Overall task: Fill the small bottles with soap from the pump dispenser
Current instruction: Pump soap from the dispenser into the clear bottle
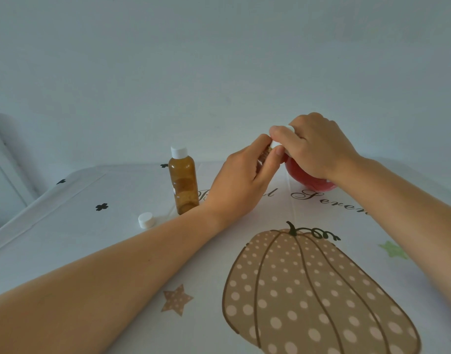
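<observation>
A small amber plastic bottle, mostly hidden, is clasped by the left grip against the white spout of the round red pump dispenser. The right grip curls over the dispenser's pump head. Left of the dispenser, a white-capped amber bottle and a loose white cap sit on the tabletop.

A pumpkin-print table bears an amber bottle, loose cap and red dispenser.

Table under white cloth printed with dotted pumpkin, stars, black clovers, script lettering; pale wall behind.
</observation>
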